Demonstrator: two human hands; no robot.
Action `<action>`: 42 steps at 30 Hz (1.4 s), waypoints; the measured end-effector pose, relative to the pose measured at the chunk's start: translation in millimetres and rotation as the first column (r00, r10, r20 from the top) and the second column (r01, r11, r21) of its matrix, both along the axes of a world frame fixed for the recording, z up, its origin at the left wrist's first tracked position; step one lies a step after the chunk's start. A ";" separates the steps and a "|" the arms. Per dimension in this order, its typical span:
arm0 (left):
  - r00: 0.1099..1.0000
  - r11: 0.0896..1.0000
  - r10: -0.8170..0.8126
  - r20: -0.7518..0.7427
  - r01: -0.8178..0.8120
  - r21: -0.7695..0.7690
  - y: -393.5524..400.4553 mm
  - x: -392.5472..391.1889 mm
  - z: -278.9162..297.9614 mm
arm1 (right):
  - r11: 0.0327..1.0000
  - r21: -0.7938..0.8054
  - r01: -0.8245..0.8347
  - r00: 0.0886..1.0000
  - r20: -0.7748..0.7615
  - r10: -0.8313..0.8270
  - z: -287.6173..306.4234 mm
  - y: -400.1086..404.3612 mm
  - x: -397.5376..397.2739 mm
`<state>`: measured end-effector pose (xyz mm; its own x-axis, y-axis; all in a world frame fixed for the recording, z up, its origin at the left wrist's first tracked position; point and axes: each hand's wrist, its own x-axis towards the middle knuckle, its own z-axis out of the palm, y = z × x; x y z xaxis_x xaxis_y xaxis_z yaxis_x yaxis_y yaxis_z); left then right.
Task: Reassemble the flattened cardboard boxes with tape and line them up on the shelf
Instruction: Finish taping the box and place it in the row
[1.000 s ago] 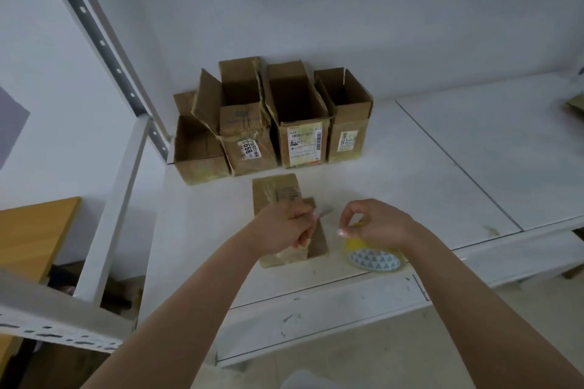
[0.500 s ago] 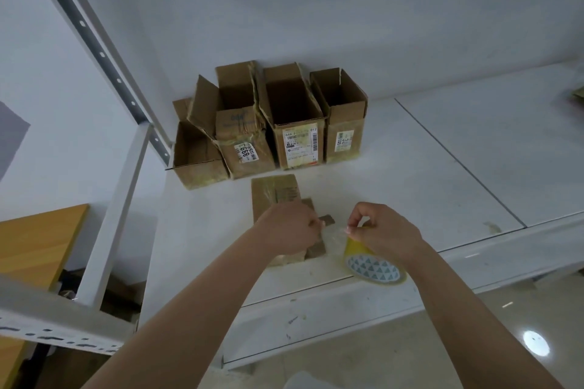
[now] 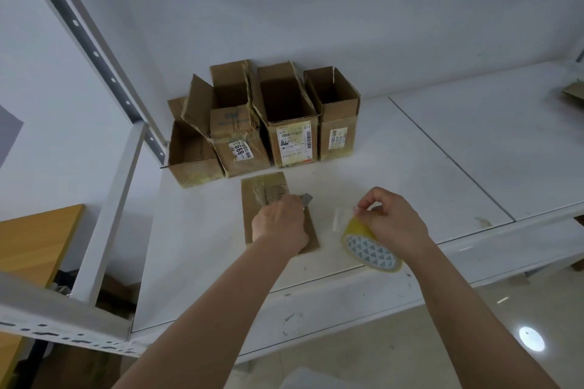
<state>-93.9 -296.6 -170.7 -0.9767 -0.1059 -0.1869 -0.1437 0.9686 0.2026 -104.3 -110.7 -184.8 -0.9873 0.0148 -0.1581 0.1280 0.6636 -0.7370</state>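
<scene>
Left hand (image 3: 279, 226) clutching cutter (image 3: 306, 199) over flat box (image 3: 278, 215); right hand (image 3: 390, 224) pinching tape (image 3: 369, 246) end. Risk: loose strip folding, sticking to itself.

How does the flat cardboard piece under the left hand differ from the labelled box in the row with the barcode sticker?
The flat brown cardboard piece lies collapsed on the white shelf; the barcode-labelled cardboard box stands upright with its top open. The flat piece sits near the front, the box in the row by the wall. Both are worn brown cardboard.
</scene>
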 end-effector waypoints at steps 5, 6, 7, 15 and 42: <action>0.985 0.844 0.123 -0.118 -0.042 0.534 -23.7 2.5 4.9 | 0.989 -0.145 -0.033 0.998 -0.061 0.025 13.3 -1.0 6.1; 0.966 0.747 0.203 -0.157 -0.050 0.663 -25.3 5.6 6.5 | 0.985 -0.164 -0.046 0.997 -0.073 0.034 15.9 -2.1 7.1; 0.951 0.678 0.251 -0.179 -0.040 0.734 -24.2 8.7 9.0 | 0.981 -0.186 -0.058 0.996 -0.082 0.043 17.9 -3.8 7.8; 0.970 0.544 0.231 -0.072 -0.068 0.837 1.5 21.2 15.9 | 0.995 -0.079 -0.068 0.966 -0.254 0.046 20.7 -23.1 9.2; 0.890 0.854 0.455 -0.035 -0.424 0.301 -148.8 77.5 -71.1 | 0.928 0.373 0.021 0.826 -0.529 0.194 -69.1 -27.4 19.9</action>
